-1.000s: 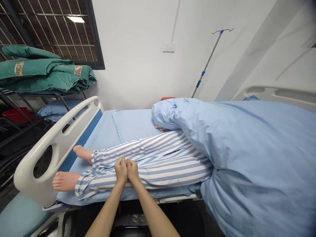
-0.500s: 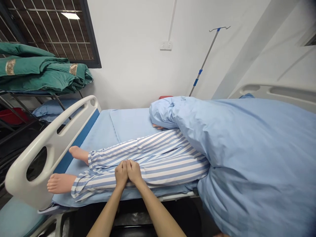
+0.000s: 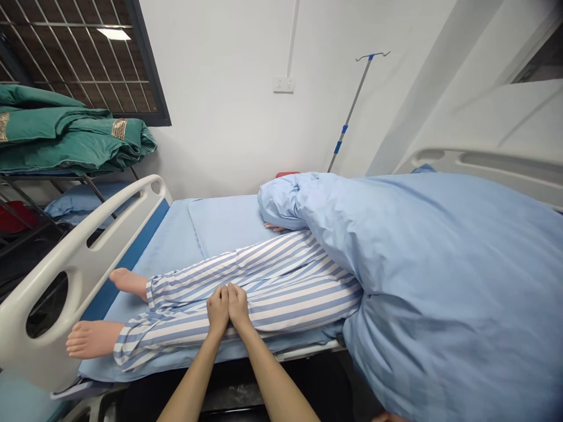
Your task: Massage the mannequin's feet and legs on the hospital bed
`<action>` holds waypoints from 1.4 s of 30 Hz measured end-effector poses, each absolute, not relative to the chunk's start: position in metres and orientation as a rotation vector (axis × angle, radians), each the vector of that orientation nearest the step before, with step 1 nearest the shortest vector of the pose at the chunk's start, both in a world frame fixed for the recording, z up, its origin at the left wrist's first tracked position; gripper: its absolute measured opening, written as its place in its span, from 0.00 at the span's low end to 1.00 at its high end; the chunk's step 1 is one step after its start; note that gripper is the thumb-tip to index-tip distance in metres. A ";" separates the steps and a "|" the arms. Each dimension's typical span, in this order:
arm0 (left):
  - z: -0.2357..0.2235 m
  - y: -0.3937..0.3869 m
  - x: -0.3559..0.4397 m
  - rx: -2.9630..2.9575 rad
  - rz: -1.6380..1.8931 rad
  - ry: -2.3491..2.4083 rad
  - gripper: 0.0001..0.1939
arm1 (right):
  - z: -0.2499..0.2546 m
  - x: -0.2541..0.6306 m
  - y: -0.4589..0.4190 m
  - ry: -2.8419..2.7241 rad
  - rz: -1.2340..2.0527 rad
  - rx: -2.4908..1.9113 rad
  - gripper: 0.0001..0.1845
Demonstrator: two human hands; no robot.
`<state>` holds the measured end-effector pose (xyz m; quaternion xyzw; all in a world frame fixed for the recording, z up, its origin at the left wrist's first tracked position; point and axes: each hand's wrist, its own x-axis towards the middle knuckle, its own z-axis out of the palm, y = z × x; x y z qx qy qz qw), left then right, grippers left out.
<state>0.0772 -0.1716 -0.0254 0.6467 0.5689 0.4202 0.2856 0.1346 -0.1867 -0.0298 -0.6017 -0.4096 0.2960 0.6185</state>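
My left hand (image 3: 218,309) and my right hand (image 3: 238,305) are side by side and touching, both closed, backs up and fingers curled under. In view they lie over the near leg of the blue-and-white striped trousers (image 3: 303,299); I cannot tell whether they touch the cloth. Anything inside the fingers is hidden. A figure, perhaps a manikin, lies in the trousers with a near bare foot (image 3: 94,340) and a far bare foot (image 3: 129,282) at the left. The light-blue quilt (image 3: 422,252) covers its upper body. Fingertips (image 3: 273,227) show beneath the quilt's far edge.
The bed has a blue sheet (image 3: 229,220) and a pale footboard (image 3: 101,234) at the left. Green folded quilts (image 3: 74,135) lie on a metal rack beyond it. An IV pole (image 3: 352,114) stands by the wall. The pale headboard (image 3: 492,164) is at right.
The view has shifted slightly, so the bed and figure appear further left. My hands stay closed together over the striped trousers.
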 end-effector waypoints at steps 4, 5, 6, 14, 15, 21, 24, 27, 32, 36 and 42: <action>-0.034 -0.171 0.075 1.850 1.041 1.551 0.15 | -0.023 0.137 -0.190 -1.020 0.609 -1.511 0.22; -0.035 -0.171 0.074 1.862 1.036 1.549 0.15 | -0.020 0.139 -0.192 -1.080 0.566 -1.563 0.22; -0.035 -0.171 0.074 1.878 1.031 1.541 0.15 | -0.017 0.142 -0.195 -1.147 0.519 -1.607 0.22; -0.031 -0.174 0.078 1.862 1.009 1.543 0.17 | -0.025 0.154 -0.210 -1.280 0.368 -1.755 0.21; -0.029 -0.173 0.080 1.830 1.017 1.524 0.18 | -0.027 0.154 -0.210 -1.257 0.375 -1.752 0.21; -0.018 -0.179 0.096 1.648 1.092 1.423 0.18 | -0.030 0.163 -0.203 -1.134 0.563 -1.499 0.22; -0.024 -0.186 0.102 1.748 1.057 1.456 0.18 | -0.031 0.169 -0.199 -1.014 0.639 -1.442 0.22; -0.031 -0.188 0.103 1.859 1.016 1.508 0.18 | -0.025 0.174 -0.197 -1.024 0.629 -1.504 0.22; -0.035 -0.189 0.101 1.917 0.936 1.509 0.16 | -0.005 0.186 -0.211 -1.361 0.401 -1.681 0.21; -0.033 -0.190 0.102 1.972 0.913 1.534 0.16 | -0.010 0.197 -0.223 -1.464 0.403 -1.665 0.22; -0.009 -0.188 0.135 1.829 0.977 1.413 0.18 | -0.021 0.209 -0.218 -1.163 0.529 -1.466 0.23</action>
